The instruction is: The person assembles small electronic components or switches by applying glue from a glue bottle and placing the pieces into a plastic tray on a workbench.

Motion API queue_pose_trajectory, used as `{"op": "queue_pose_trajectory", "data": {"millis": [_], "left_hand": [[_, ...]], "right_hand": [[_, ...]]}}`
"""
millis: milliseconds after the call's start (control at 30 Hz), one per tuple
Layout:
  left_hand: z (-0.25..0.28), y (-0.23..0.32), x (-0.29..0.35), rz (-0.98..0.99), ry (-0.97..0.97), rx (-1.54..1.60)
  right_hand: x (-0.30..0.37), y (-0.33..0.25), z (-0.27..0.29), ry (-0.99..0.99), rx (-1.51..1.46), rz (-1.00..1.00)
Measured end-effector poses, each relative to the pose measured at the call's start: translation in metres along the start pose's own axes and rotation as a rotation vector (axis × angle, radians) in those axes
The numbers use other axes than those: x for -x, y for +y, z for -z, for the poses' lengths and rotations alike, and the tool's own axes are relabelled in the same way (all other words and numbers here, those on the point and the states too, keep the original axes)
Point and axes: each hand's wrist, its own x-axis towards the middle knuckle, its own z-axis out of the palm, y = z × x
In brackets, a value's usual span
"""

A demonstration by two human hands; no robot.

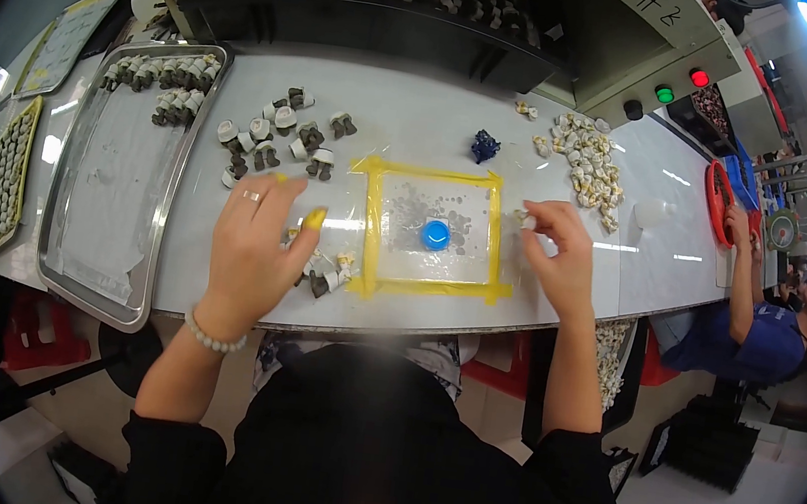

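Observation:
My left hand (254, 239) is over the table with its fingers apart, and nothing shows between them. Yellow covers sit on its thumb and a fingertip. Under and beside it lie small white-and-grey figure parts (321, 282). My right hand (565, 262) pinches a small whitish piece (526, 221) at its fingertips, to the right of a taped yellow frame (374, 233). Inside this frame stands a small round pot of blue liquid (436, 235), with wet spots around it. Beyond my left hand lies a loose group of white-and-grey figure parts (285, 119).
A pile of small white-and-yellow pieces (586, 159) lies at the far right, near a dark blue crumpled lump (484, 146). On the left is a metal tray (108, 196) with rows of figure parts. A machine with a dark bin (379, 42) stands behind. A co-worker (766, 332) sits at right.

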Motion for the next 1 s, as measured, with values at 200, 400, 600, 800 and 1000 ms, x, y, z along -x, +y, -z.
{"op": "queue_pose_trajectory", "data": {"millis": [200, 400, 600, 800, 1000], "left_hand": [[-0.028, -0.014, -0.035, 0.083, -0.310, -0.198], [-0.020, -0.010, -0.037, 0.087, -0.330, 0.033], [-0.011, 0.020, -0.017, 0.500, -0.291, 1.100], [-0.023, 0.035, 0.011, 0.746, -0.296, 1.625], [-0.034, 0.045, 0.021, 0.718, -0.234, 1.616]], "right_hand": [[0.007, -0.018, -0.020, -0.250, 0.346, 0.179], [-0.002, -0.016, -0.020, -0.163, 0.323, 0.231], [0.007, 0.001, -0.022, -0.118, 0.327, 0.281], [0.015, 0.001, -0.019, -0.097, 0.424, 0.467], [0.022, -0.003, -0.020, -0.114, 0.475, 0.524]]}}
